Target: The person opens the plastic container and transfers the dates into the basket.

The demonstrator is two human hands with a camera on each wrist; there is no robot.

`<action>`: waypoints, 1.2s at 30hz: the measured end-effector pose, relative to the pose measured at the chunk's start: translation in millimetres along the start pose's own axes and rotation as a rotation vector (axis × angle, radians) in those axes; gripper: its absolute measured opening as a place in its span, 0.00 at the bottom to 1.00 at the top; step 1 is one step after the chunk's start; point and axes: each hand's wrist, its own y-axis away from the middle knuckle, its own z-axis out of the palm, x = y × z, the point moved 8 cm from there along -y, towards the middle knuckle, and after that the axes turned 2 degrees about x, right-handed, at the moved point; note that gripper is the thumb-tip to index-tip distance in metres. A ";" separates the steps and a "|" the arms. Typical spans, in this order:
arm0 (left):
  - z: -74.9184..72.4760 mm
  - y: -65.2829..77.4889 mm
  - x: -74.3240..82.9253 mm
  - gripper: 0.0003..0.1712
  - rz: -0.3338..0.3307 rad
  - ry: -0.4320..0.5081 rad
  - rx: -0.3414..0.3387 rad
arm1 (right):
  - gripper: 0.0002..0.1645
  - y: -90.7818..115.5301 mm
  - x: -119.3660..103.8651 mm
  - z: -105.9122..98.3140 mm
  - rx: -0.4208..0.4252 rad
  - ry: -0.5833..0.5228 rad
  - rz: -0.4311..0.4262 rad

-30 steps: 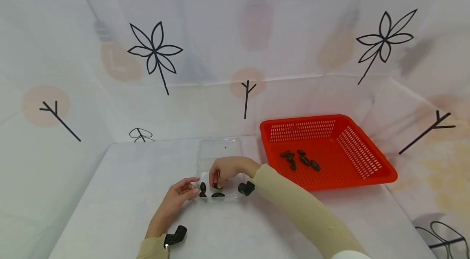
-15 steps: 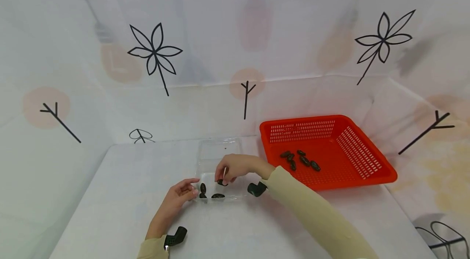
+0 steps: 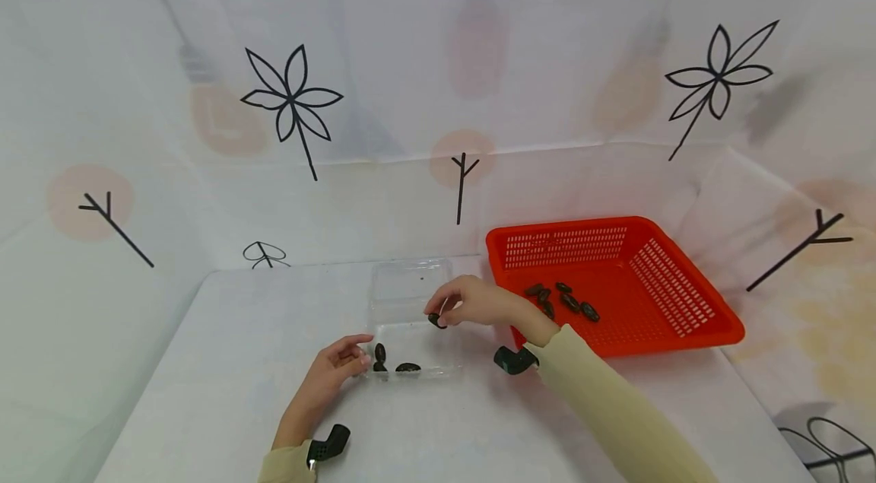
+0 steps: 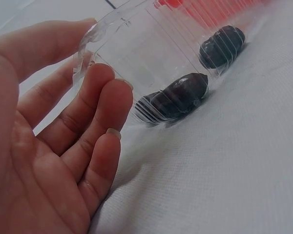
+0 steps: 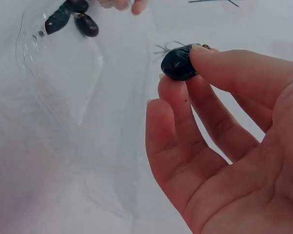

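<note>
My right hand [image 3: 465, 300] pinches a dark, glossy oval fruit [image 5: 179, 63], like a date, between thumb and fingertips. It is raised over the right part of a clear plastic container [image 3: 431, 352], whose lid [image 3: 411, 278] lies folded back. Inside, near the left front, are a dark oval fruit [image 3: 380, 352] and two more like it. My left hand [image 3: 335, 365] rests at the container's left side. In the left wrist view its fingertips [image 4: 115, 97] touch or nearly touch the clear wall, the fingers loosely bent and the thumb at the rim corner.
A red perforated basket [image 3: 657, 308] stands to the right of the container. Several dark oval fruits [image 3: 569, 303] lie in its left part. White cloth [image 3: 239, 361] covers the table, and a printed white sheet [image 3: 383, 110] hangs behind.
My right hand has come up out of the container with the dark oval fruit and moved right and away, nearer the basket. My left hand has stayed at the container's side.
</note>
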 end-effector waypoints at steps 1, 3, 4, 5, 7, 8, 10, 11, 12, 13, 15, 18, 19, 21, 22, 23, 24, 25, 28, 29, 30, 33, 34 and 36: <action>-0.1 -0.2 -0.1 0.26 -0.003 0.005 0.001 | 0.13 4.1 0.6 -4.2 0.014 -0.005 0.001; -0.4 -0.7 -0.6 0.26 -0.010 0.009 0.006 | 0.13 12.6 2.2 -13.5 0.051 -0.005 0.008; -0.5 -0.7 -1.0 0.26 -0.019 0.012 0.009 | 0.13 16.7 3.4 -18.1 0.070 0.000 0.011; -0.7 -0.6 -1.3 0.26 -0.025 0.013 0.011 | 0.13 20.6 5.7 -22.6 0.089 -0.003 0.019; -1.0 -0.8 -1.9 0.26 -0.031 0.015 0.017 | 0.13 29.4 10.0 -32.3 0.134 -0.008 0.042; -1.0 -0.8 -2.2 0.26 -0.033 0.017 0.019 | 0.13 34.0 12.5 -37.3 0.158 -0.014 0.058; -0.8 -0.9 -2.8 0.26 -0.037 0.022 0.019 | 0.13 43.6 18.7 -47.1 0.204 -0.040 0.089; -0.7 -1.1 -3.0 0.26 -0.035 0.022 0.017 | 0.14 49.1 21.8 -52.7 0.229 -0.052 0.103; -0.5 -1.4 -3.4 0.26 -0.036 0.021 0.016 | 0.14 54.6 25.1 -58.6 0.253 -0.068 0.114; -0.4 -1.3 -3.7 0.26 -0.039 0.020 0.013 | 0.15 60.0 28.7 -64.4 0.274 -0.084 0.123; -0.1 -1.1 -4.1 0.26 -0.045 0.015 0.007 | 0.15 70.7 37.1 -76.4 0.320 -0.113 0.137; -0.1 -0.7 -3.3 0.26 -0.045 0.008 0.004 | 0.17 86.8 51.9 -94.2 0.381 -0.160 0.154; -0.2 -0.5 -3.1 0.26 -0.044 0.006 0.003 | 0.17 92.2 57.0 -99.9 0.402 -0.163 0.160; -0.5 -0.7 -2.4 0.25 -0.040 0.010 0.005 | 0.19 103.0 68.4 -109.8 0.438 -0.178 0.182; -1.0 -0.7 -2.3 0.25 -0.036 0.011 0.009 | 0.20 107.8 73.8 -114.1 0.451 -0.181 0.189; -1.2 -0.7 -2.2 0.25 -0.035 0.011 0.009 | 0.20 112.0 79.3 -117.8 0.460 -0.189 0.198; -1.3 -0.7 -2.4 0.25 -0.035 0.012 0.009 | 0.21 115.8 84.3 -121.1 0.469 -0.192 0.206; -1.5 -0.8 -2.6 0.25 -0.036 0.012 0.008 | 0.21 119.0 89.0 -124.1 0.474 -0.197 0.210; -1.7 -0.7 -2.6 0.26 -0.044 0.005 0.008 | 0.23 126.4 99.6 -132.1 0.483 -0.207 0.224; -1.9 -0.6 -2.6 0.26 -0.047 0.000 0.009 | 0.23 128.0 102.6 -134.4 0.485 -0.211 0.230; -2.0 -0.6 -2.6 0.26 -0.049 -0.004 0.010 | 0.24 129.6 105.2 -137.2 0.488 -0.209 0.234; -1.8 -0.1 -1.6 0.26 -0.055 -0.014 0.010 | 0.26 132.6 113.9 -144.3 0.493 -0.219 0.253; -1.9 -0.1 -1.7 0.26 -0.054 -0.019 0.011 | 0.27 132.5 118.5 -146.7 0.491 -0.222 0.257; -1.8 -0.2 -2.2 0.26 -0.049 -0.023 0.008 | 0.28 132.5 126.2 -151.1 0.485 -0.223 0.271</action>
